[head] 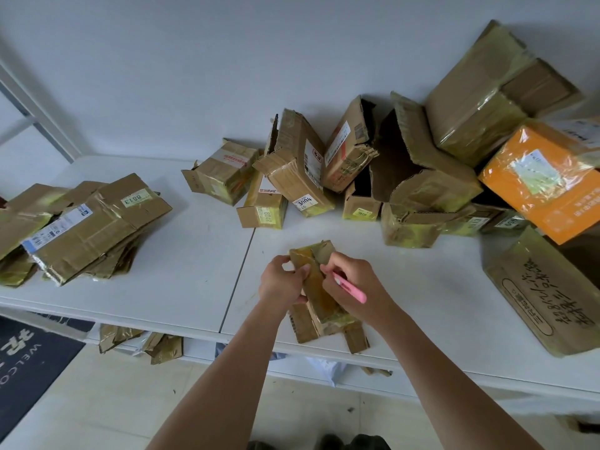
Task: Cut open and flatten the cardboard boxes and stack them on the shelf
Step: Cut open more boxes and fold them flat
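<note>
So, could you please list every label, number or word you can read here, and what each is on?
"8813": sticker on the top flattened box of the left stack.
"3004", read uncertainly: label on a leaning box.
"WELCO…", cut off: floor mat.
Shipping labels and handwriting on the large box: unreadable.

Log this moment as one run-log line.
left hand: holds small brown cardboard box | right hand: grips pink box cutter at box | flattened cardboard stack: left on white table
</note>
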Tool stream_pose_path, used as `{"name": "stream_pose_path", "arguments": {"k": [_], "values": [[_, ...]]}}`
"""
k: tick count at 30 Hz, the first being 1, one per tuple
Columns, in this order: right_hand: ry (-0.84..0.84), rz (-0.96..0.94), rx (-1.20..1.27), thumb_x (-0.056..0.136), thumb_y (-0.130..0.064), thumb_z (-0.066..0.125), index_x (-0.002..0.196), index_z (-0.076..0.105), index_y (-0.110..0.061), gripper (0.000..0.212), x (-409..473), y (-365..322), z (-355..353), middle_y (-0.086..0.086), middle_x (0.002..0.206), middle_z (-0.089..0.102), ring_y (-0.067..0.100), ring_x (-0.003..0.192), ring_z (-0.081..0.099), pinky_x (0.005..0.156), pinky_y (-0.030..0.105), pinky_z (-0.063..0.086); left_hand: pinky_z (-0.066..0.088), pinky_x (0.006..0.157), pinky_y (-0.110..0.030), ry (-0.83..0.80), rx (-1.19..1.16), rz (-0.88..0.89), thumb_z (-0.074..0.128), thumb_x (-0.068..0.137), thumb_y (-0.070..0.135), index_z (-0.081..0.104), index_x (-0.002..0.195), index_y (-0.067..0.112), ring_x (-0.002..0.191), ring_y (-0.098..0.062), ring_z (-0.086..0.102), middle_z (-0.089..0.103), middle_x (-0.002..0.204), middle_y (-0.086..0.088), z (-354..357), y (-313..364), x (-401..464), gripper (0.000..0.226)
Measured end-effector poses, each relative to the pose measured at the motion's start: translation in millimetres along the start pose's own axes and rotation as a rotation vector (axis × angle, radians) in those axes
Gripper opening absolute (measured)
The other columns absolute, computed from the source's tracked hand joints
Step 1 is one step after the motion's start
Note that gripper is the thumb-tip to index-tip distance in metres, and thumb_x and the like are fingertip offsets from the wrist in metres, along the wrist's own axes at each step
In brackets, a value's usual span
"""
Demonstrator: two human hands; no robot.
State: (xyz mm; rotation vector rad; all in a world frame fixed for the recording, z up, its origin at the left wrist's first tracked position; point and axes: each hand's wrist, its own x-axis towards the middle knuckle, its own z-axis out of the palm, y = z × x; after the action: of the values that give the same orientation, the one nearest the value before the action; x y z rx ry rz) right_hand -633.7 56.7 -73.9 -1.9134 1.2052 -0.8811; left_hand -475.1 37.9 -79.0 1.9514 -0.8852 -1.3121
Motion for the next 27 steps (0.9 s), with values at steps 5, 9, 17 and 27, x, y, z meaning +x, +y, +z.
{"name": "stream_pose_path", "arguments": {"k": [5, 9, 17, 27], "values": [[-0.009, 0.163, 0.159, 0.088, -0.01, 0.06, 0.067, 0.052, -0.015, 0.023, -34, 2, -12, 0.01, 0.059, 0.053, 0.029, 0.056, 0.057, 0.051, 0.034, 0.041, 0.062, 0.068, -0.043, 0.01, 0.04, 0.015, 0.07, 0.09, 0.026, 0.048, 0.135, 0.032, 0.062, -0.027, 0.073, 0.066, 0.11, -0.006, 0, 2, -1, 0.051], [0.025, 0.164, 0.253, 0.088, -0.024, 0.057, 0.067, 0.053, -0.02, 0.022, -73, -6, -20, 0.005, 0.055, 0.048, 0.014, 0.048, 0.044, 0.059, 0.049, 0.05, 0.062, 0.064, -0.042, 0.01, 0.113, 0.055, 0.067, 0.092, 0.024, 0.039, 0.143, 0.04, 0.06, -0.024, 0.073, 0.063, 0.119, -0.003, -1, 4, -5, 0.06], [0.584, 0.225, 0.49, 0.09, 0.02, 0.048, 0.074, 0.055, -0.015, 0.039, -96, -4, -20, 0.008, 0.054, 0.055, 0.017, 0.051, 0.054, 0.058, 0.032, 0.053, 0.061, 0.059, -0.044, 0.086, 0.079, 0.04, 0.068, 0.092, 0.024, 0.043, 0.112, 0.017, 0.051, -0.027, 0.069, 0.053, 0.091, 0.002, -7, 5, -10, 0.033], [0.791, 0.348, 0.49, 0.098, -0.017, 0.058, 0.086, 0.064, -0.007, 0.017, -90, 19, -20, 0.005, 0.078, 0.075, 0.028, 0.076, 0.07, 0.075, 0.044, 0.058, 0.026, 0.116, -0.041, 0.132, 0.852, 0.626, 0.052, 0.099, 0.033, 0.025, 0.15, 0.026, 0.145, -0.024, 0.02, 0.02, 0.156, -0.002, -8, -7, -21, 0.059]]}}
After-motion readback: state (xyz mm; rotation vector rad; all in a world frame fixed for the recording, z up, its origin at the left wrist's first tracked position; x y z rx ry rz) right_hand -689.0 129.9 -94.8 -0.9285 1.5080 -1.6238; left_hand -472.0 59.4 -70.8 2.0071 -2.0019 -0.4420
